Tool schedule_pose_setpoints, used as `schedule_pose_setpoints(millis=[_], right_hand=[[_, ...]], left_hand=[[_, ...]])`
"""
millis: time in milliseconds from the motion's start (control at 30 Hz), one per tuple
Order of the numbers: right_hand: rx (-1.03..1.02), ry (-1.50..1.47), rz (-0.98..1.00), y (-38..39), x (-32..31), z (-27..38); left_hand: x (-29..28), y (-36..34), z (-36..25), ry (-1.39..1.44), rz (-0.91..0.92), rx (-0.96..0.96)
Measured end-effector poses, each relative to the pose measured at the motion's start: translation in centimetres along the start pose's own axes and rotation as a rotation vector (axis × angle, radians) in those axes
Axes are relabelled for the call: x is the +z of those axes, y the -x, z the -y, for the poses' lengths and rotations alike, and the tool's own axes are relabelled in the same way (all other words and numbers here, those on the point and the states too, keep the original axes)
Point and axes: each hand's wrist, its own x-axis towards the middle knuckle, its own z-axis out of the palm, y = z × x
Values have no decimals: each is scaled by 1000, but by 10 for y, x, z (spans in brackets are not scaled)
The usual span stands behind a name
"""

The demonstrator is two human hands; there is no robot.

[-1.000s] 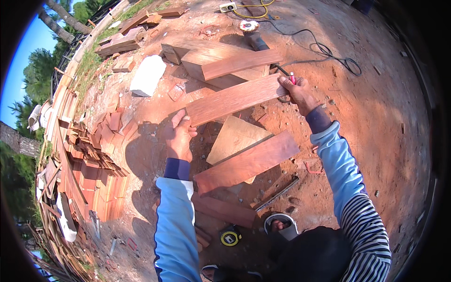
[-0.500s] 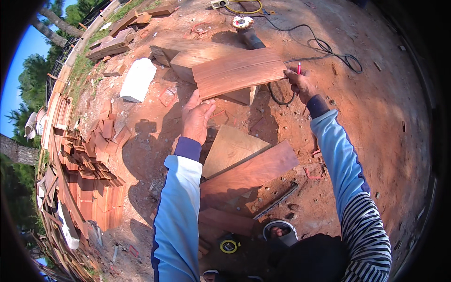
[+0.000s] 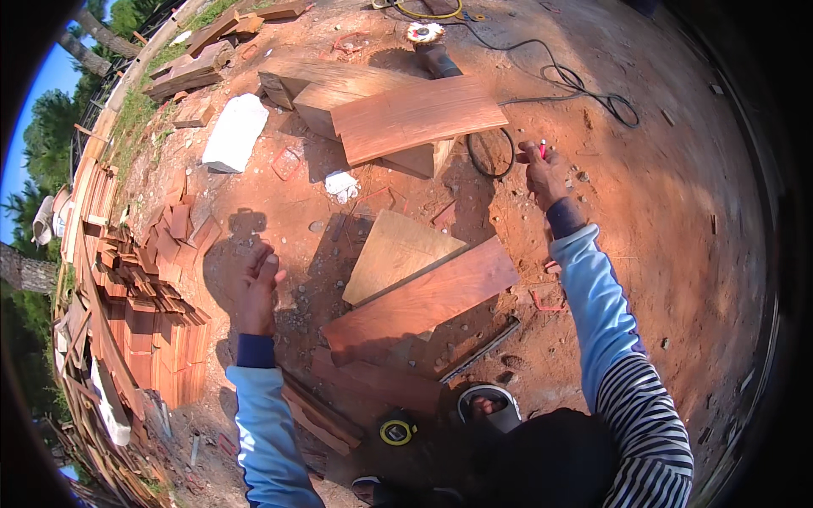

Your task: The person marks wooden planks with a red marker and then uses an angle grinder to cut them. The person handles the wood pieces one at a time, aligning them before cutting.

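**Upper board set across timber blocks, clear of both hands**

At far left, reddish planks are stacked on the ground, with a pile of offcuts heaped just beyond them. A white block is placed to the right of that pile. The left hand is held above the ground with its fingers loosely curled, well apart from the boards. In the middle, a pale wood piece is partly covered by the slanted lower board; nearer the feet, a yellow and black tape measure is seen. The reddish upper board is supported on the blocks, near a power tool with a pale disc. At right, what appears to be a pink pen, mostly hidden by the fingers, is gripped in the right hand. Beyond it, a black cable is looped on the soil.
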Motion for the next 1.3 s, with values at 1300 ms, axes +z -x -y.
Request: schedule_pose_setpoints(millis=[1300], right_hand=[[-67, 67, 301, 192, -16, -6]], left_hand=[[40, 183, 55, 184, 21, -161]])
